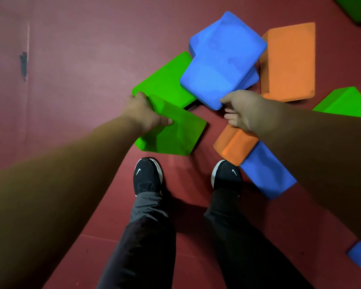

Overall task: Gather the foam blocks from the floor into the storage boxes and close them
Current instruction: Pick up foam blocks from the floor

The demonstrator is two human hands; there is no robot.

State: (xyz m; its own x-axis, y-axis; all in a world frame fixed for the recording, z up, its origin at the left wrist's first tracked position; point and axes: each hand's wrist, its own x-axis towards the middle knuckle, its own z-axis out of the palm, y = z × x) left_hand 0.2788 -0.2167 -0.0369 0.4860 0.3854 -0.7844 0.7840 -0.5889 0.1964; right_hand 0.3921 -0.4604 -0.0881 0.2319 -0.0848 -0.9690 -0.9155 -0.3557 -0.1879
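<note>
The left hand (146, 113) is closed over the near green rectangular foam block (171, 132), thumb on its top face, fingers round the far edge. The right hand (240, 111) pinches the near corner of the big blue foam slab (223, 59), which lies across another green foam block (165, 82) and touches an orange foam block (288, 61). On the dark red floor (81, 69) no storage box shows. Better to slide the right hand's fingers deeper under the slab before lifting, since a corner pinch may let it swing.
</note>
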